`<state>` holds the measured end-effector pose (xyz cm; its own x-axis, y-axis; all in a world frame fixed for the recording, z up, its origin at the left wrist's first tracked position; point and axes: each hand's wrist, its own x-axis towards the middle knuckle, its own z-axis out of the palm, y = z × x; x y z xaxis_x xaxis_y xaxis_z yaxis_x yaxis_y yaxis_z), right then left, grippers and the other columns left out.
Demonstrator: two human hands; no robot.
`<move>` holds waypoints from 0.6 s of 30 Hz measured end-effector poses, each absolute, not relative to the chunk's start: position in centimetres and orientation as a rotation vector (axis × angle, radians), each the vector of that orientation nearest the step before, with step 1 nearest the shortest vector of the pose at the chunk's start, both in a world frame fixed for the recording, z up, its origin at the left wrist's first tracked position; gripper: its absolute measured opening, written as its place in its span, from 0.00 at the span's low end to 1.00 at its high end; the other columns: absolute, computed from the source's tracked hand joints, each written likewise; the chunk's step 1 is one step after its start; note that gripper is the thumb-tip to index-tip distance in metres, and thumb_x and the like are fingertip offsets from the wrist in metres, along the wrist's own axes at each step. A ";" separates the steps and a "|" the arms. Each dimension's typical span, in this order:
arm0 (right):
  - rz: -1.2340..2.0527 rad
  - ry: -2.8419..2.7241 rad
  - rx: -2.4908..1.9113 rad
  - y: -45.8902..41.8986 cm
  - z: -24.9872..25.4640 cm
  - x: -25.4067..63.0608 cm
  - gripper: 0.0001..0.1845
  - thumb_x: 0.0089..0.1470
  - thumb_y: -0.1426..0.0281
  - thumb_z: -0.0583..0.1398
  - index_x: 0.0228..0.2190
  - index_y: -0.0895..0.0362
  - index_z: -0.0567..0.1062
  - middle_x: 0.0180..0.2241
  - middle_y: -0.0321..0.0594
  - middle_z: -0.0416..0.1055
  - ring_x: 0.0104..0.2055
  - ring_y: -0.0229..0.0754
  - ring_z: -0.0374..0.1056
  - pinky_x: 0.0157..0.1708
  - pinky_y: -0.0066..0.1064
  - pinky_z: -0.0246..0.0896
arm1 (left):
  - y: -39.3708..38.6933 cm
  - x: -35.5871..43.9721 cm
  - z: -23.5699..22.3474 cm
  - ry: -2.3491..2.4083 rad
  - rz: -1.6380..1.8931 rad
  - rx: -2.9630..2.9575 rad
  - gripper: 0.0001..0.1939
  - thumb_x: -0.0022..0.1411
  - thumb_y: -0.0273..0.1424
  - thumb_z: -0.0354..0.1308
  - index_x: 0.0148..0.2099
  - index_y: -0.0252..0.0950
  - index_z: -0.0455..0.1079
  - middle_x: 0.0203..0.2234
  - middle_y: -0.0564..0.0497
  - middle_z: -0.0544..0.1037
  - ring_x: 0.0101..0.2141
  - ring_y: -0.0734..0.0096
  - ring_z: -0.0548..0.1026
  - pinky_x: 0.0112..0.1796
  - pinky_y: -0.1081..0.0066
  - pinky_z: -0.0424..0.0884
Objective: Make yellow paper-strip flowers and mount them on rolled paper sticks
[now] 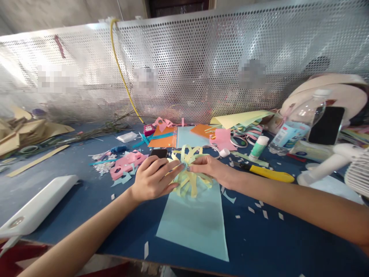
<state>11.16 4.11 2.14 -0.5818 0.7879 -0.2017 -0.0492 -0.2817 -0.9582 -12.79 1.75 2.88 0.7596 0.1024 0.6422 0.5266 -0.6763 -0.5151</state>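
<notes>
A perforated metal panel (184,50) with a yellow cable (121,73) hanging over it stands behind a dark blue tabletop (259,246) scattered with cut paper. Near the middle, a pale yellow paper-strip flower (188,186), its looped strips fanning outward, is over the far part of a light blue sheet (193,231). 2 bare hands meet at the flower's centre. The left hand (157,177) has its grip spread, fingers extended to the centre and thumb apart below; the right hand (209,168) has its grip pinching the flower near the centre between thumb and fingers. Left of them lie pink paper scraps (127,164) and a white oblong device (40,204); beyond the flower is orange paper (163,140). To the right are a green-and-white glue stick (258,148), standing tilted, a yellow-handled tool (271,174), a clear plastic bottle (291,134), a dark-screened phone (327,125) and a white fan (360,169).
</notes>
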 end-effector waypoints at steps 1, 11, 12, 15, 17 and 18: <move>1.916 -1.383 -0.943 4.1 2.1 11.1 0.13 0.44 0.61 0.71 0.27 0.57 0.80 0.24 0.33 0.74 0.23 0.32 0.67 0.24 0.24 0.62 | 1.8 -12.8 2.9 -0.468 -0.764 -2.235 0.18 0.70 0.41 0.51 0.57 0.42 0.73 0.44 0.48 0.81 0.39 0.62 0.74 0.42 0.60 0.66; 1.817 -1.443 -1.016 4.2 1.7 11.1 0.15 0.43 0.59 0.71 0.23 0.57 0.78 0.20 0.32 0.69 0.21 0.31 0.60 0.22 0.24 0.57 | 1.8 -13.0 2.3 -0.606 -0.871 -2.371 0.22 0.70 0.40 0.48 0.59 0.39 0.70 0.45 0.44 0.80 0.42 0.57 0.73 0.43 0.58 0.67; 1.796 -1.462 -1.023 4.2 1.6 11.1 0.15 0.44 0.59 0.71 0.23 0.57 0.77 0.20 0.32 0.68 0.21 0.31 0.59 0.21 0.24 0.56 | 1.8 -13.0 2.2 -0.648 -0.916 -2.402 0.21 0.69 0.39 0.49 0.60 0.39 0.69 0.46 0.44 0.79 0.42 0.57 0.73 0.44 0.58 0.67; 1.717 -1.544 -1.037 4.2 1.6 11.2 0.16 0.45 0.58 0.71 0.21 0.57 0.76 0.19 0.31 0.65 0.21 0.31 0.56 0.20 0.24 0.52 | 2.0 -13.0 2.1 -0.849 -1.132 -2.478 0.18 0.69 0.34 0.50 0.58 0.39 0.69 0.47 0.43 0.77 0.43 0.59 0.72 0.45 0.58 0.67; 1.643 -1.613 -1.052 4.1 1.7 11.3 0.15 0.46 0.59 0.70 0.20 0.57 0.76 0.18 0.30 0.62 0.21 0.31 0.53 0.20 0.25 0.48 | 2.2 -12.9 2.1 -1.033 -1.314 -2.493 0.14 0.69 0.32 0.51 0.54 0.37 0.70 0.43 0.43 0.76 0.43 0.61 0.72 0.44 0.60 0.68; 1.617 -1.637 -1.055 4.1 1.7 11.3 0.15 0.47 0.60 0.69 0.20 0.57 0.76 0.18 0.30 0.60 0.21 0.31 0.51 0.20 0.26 0.46 | 2.3 -12.8 2.1 -1.125 -1.400 -2.498 0.12 0.69 0.32 0.51 0.51 0.36 0.69 0.42 0.44 0.75 0.43 0.62 0.72 0.44 0.62 0.68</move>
